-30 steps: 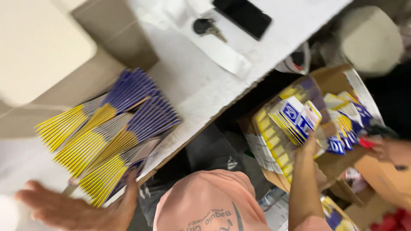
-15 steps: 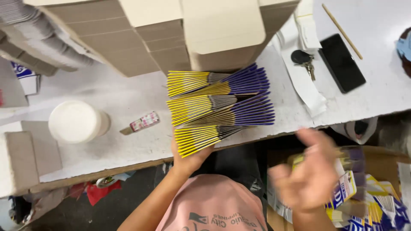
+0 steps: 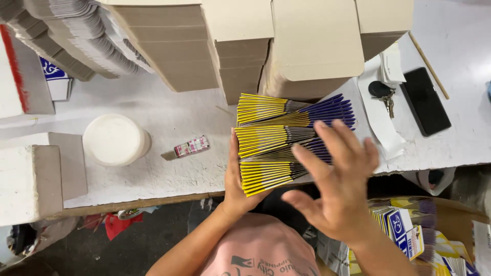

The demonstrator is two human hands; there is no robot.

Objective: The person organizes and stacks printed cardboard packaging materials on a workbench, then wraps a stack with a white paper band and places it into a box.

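Note:
Three fanned bundles of flat yellow-and-purple cartons lie on the white table near its front edge. My left hand presses against the left, yellow end of the bundles, fingers flat along them. My right hand hovers over the right side of the bundles, fingers spread, holding nothing.
Stacks of flat brown cardboard stand behind the bundles. A white round lid and a small patterned utility knife lie to the left. Keys, a black phone and a thin stick sit right. A box of more cartons is below.
My right hand has come up from the box of cartons at lower right and now hovers over the bundles. The view shifted slightly; my left hand stays at the bundles' yellow ends.

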